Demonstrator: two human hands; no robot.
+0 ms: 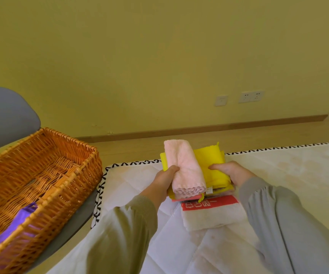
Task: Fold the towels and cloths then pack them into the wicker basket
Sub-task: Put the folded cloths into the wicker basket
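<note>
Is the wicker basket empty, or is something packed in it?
Not empty: one purple cloth sits inside the wicker basket at its near end. The rest of the woven floor that shows is bare.

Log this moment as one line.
left hand grips pink towel | right hand grips yellow cloth | basket holds purple cloth | white towel on mattress

Wicker basket [76, 194]: 1. Purple cloth [19, 220]: 1. Pink towel [183, 167]: 1, between the grips. Yellow cloth [209, 157]: 1 counted, layers unclear. White towel [213, 218], red band: 1, beneath the grips. Grips: 2, left grip [164, 179] and right grip [231, 173]. Wall sockets [251, 96]: 2. Grey chair [5, 111]: 1.
</note>
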